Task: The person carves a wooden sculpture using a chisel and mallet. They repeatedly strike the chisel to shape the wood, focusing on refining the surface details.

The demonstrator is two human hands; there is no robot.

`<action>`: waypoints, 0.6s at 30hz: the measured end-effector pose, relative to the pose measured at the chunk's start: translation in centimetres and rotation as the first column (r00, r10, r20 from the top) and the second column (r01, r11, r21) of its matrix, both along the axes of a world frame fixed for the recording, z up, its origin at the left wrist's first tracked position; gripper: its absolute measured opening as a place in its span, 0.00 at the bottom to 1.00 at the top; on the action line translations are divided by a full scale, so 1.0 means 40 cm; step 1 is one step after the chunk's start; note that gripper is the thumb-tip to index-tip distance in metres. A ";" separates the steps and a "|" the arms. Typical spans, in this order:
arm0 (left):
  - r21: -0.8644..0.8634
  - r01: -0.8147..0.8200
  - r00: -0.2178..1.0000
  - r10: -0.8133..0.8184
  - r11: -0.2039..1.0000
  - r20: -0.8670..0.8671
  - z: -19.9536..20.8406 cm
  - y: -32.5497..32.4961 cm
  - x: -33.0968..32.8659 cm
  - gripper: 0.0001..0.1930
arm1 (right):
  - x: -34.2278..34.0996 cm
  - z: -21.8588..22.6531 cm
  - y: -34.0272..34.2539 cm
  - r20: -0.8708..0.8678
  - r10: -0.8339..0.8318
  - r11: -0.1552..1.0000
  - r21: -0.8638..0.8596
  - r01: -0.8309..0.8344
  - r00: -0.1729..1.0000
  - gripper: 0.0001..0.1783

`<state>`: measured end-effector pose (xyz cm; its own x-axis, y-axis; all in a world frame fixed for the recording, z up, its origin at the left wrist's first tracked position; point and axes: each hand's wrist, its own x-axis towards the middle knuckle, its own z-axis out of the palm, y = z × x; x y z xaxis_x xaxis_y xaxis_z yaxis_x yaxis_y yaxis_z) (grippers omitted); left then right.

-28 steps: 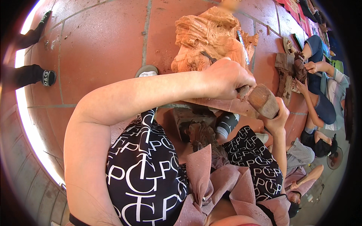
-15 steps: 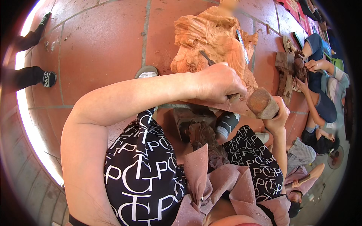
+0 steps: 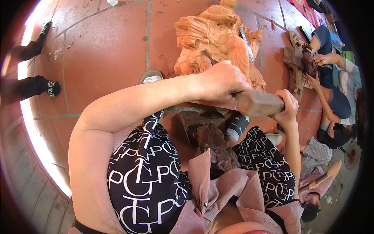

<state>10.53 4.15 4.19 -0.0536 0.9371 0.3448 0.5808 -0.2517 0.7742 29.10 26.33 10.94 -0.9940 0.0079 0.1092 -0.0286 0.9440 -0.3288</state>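
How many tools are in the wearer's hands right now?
2: a chisel in the left hand and a wooden mallet in the right hand. Anything smaller inside either grip would be hidden.

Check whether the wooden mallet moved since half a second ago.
Yes. The wooden mallet has shifted leftward, toward the left hand, judged against the orange wood carving on the floor.

L head cam, fisheye, downward view, v. nr hands (image 3: 224,82)
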 end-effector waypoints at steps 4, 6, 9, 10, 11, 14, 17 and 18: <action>-0.013 -0.008 1.000 0.008 1.000 -0.011 -0.009 0.005 0.000 0.13 | -0.018 -0.014 0.032 -0.062 0.053 0.998 -0.016 -0.054 0.997 0.21; -0.096 0.037 0.994 -0.047 0.995 -0.103 0.002 0.012 -0.006 0.13 | -0.021 -0.020 0.040 -0.069 0.054 0.998 -0.026 -0.056 0.996 0.21; 0.006 -0.038 0.997 0.038 0.999 0.073 -0.014 0.012 0.008 0.11 | -0.028 -0.018 0.041 -0.017 0.061 0.998 -0.009 -0.061 0.998 0.22; -0.019 -0.043 0.999 0.043 0.999 0.021 -0.014 0.017 0.010 0.10 | -0.024 -0.022 0.048 -0.036 0.080 0.996 -0.038 -0.081 0.996 0.21; -0.044 -0.048 0.998 0.047 0.998 -0.031 -0.013 0.026 0.014 0.10 | -0.020 -0.026 0.051 -0.056 0.098 0.993 -0.065 -0.101 0.994 0.21; -0.102 -0.101 0.994 0.096 0.990 -0.056 -0.028 0.037 0.009 0.08 | -0.030 -0.020 0.043 0.024 0.039 0.999 -0.007 -0.039 0.999 0.21; -0.162 -0.103 0.989 0.084 0.981 -0.120 -0.023 0.043 0.003 0.09 | -0.019 -0.032 0.061 0.014 0.069 0.997 -0.023 -0.068 0.998 0.20; -0.184 -0.094 0.985 0.065 0.978 -0.158 -0.016 0.045 0.001 0.10 | -0.013 -0.038 0.066 -0.018 0.066 0.997 -0.041 -0.067 0.998 0.20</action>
<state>10.58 5.94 3.55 -0.0919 0.9811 0.1701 0.7065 -0.0562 0.7055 28.58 28.98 9.44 -0.9905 -0.0531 0.1271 -0.0967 0.9253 -0.3667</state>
